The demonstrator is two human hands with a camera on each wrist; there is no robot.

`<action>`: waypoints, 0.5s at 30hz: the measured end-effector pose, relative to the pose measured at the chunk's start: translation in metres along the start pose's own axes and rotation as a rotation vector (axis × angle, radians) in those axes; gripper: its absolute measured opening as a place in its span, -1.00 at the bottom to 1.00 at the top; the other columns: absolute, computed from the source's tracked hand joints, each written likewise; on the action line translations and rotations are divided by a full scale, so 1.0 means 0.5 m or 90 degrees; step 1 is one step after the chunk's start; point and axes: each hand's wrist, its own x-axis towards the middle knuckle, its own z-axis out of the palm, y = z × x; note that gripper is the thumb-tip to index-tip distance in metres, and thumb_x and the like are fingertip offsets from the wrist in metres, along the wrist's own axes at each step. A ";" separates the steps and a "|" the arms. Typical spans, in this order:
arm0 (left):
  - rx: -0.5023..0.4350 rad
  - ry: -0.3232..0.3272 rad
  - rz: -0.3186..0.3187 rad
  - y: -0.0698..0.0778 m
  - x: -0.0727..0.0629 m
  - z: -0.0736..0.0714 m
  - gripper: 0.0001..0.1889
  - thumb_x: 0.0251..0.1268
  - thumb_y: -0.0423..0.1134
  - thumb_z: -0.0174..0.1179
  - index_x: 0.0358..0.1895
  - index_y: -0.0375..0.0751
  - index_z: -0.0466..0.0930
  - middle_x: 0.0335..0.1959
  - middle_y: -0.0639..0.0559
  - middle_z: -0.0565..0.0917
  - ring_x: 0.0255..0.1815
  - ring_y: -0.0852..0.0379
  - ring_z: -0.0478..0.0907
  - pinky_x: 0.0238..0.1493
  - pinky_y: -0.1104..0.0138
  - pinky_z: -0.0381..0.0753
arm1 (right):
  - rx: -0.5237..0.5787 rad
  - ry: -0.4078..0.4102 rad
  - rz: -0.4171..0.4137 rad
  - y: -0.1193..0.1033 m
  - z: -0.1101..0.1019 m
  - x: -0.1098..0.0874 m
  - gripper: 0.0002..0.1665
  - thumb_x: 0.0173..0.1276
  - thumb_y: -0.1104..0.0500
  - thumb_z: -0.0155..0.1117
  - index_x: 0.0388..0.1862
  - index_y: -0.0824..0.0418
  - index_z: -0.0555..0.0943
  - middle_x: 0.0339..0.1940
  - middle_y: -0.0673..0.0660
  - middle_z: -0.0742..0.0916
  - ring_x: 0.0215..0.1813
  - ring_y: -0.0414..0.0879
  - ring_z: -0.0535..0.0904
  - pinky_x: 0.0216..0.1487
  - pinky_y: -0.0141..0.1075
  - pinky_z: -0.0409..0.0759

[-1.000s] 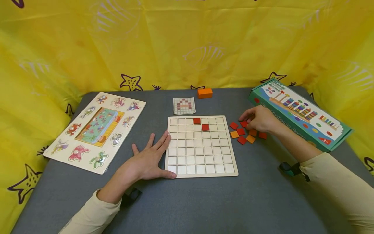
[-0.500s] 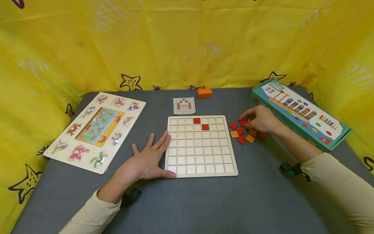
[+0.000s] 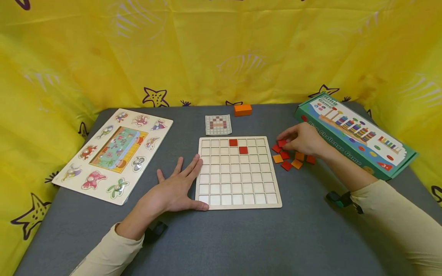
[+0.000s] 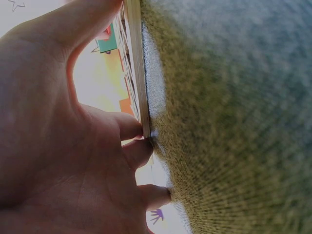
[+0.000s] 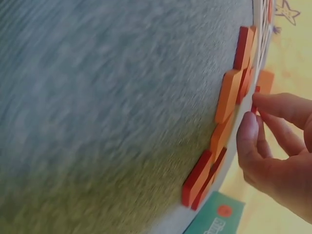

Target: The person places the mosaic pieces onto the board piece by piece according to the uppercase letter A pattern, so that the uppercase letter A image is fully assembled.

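red tile (image 3: 282,143), pinched in right hand (image 3: 304,139) grip

A grey felt-covered table (image 3: 221,237) fills the foreground. Behind it and to both its sides hangs a yellow plastic curtain (image 3: 221,50), wrinkled, printed with pale fish outlines and purple starfish along the table's far edge. Light is even and bright, casting soft shadows.

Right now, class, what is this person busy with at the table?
A person is filling a wooden grid board with small square tiles. Two red tiles already sit in its upper rows. The left hand lies flat against the board's left edge. The right hand pinches a red tile over the loose pile of red and orange tiles to the board's right.
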 end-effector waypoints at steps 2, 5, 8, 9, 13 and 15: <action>-0.001 0.001 0.000 0.000 -0.001 0.000 0.41 -0.02 0.53 0.41 0.74 0.07 -0.32 0.76 0.15 -0.34 0.73 -0.34 -0.42 0.21 -0.74 -0.34 | 0.004 0.002 -0.003 -0.007 0.004 0.002 -0.68 0.30 0.27 0.51 0.04 0.22 0.81 -0.11 0.21 0.85 -0.10 -0.01 0.65 -0.16 -0.36 0.56; -0.002 0.002 0.001 0.000 -0.001 0.000 0.41 -0.02 0.52 0.41 0.74 0.07 -0.32 0.76 0.15 -0.34 0.73 -0.34 -0.42 0.21 -0.74 -0.34 | 0.003 0.004 -0.007 -0.017 0.010 0.008 -0.69 0.29 0.26 0.52 0.03 0.20 0.82 -0.15 0.18 0.85 -0.12 -0.01 0.65 -0.19 -0.35 0.56; 0.000 0.002 0.001 0.000 -0.002 -0.001 0.41 -0.02 0.52 0.41 0.74 0.07 -0.32 0.76 0.15 -0.33 0.73 -0.34 -0.42 0.21 -0.74 -0.33 | 0.009 0.002 -0.006 -0.029 0.017 0.013 -0.69 0.28 0.23 0.54 0.02 0.18 0.83 -0.19 0.16 0.84 -0.12 0.00 0.65 -0.20 -0.32 0.56; 0.001 0.002 0.001 0.000 -0.002 -0.001 0.41 -0.02 0.52 0.41 0.74 0.07 -0.32 0.76 0.15 -0.33 0.73 -0.34 -0.41 0.21 -0.74 -0.33 | 0.011 0.001 -0.006 -0.033 0.020 0.015 -0.69 0.28 0.22 0.55 0.02 0.18 0.83 -0.20 0.15 0.84 -0.12 0.01 0.65 -0.19 -0.32 0.56; 0.006 0.003 -0.001 0.000 -0.002 0.000 0.41 -0.02 0.52 0.41 0.74 0.08 -0.32 0.77 0.15 -0.33 0.73 -0.34 -0.40 0.21 -0.74 -0.32 | 0.026 -0.003 -0.001 -0.051 0.034 0.022 -0.68 0.26 0.21 0.57 0.01 0.16 0.84 -0.20 0.15 0.84 -0.12 0.02 0.65 -0.18 -0.30 0.58; 0.007 0.004 -0.001 0.000 -0.001 0.000 0.41 -0.02 0.53 0.40 0.74 0.09 -0.32 0.77 0.16 -0.33 0.73 -0.34 -0.40 0.21 -0.74 -0.32 | 0.036 -0.005 0.000 -0.060 0.042 0.026 -0.68 0.24 0.21 0.58 0.00 0.17 0.84 -0.19 0.15 0.84 -0.12 0.02 0.66 -0.19 -0.31 0.58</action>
